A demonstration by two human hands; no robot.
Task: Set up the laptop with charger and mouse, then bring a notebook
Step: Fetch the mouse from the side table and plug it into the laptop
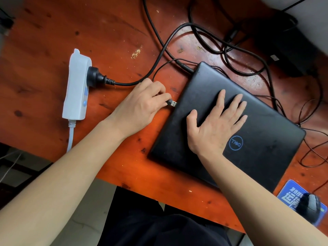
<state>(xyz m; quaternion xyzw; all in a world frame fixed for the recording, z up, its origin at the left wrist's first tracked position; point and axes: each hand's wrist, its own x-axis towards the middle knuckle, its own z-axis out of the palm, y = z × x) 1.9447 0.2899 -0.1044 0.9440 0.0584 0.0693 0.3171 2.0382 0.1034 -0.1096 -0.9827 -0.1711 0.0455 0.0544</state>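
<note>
A closed black laptop [262, 139] lies at an angle on the orange wooden table [106, 29]. My right hand [215, 123] rests flat on its lid, fingers spread. My left hand [143, 103] pinches a USB plug [172, 103] on a thin black cable, its metal tip just short of the laptop's left edge. The charger's barrel plug [185, 66] sits in the laptop's far corner, and its black mains plug [94, 75] is in a white power strip [77, 86]. A black mouse [311, 207] lies on a blue mouse pad [291, 193] at the lower right.
Several black cables loop across the table behind the laptop. A black power brick [287, 41] lies at the far right. The table's near edge runs diagonally below my arms, with my dark-clothed lap under it. The power strip's white cord hangs over the left edge.
</note>
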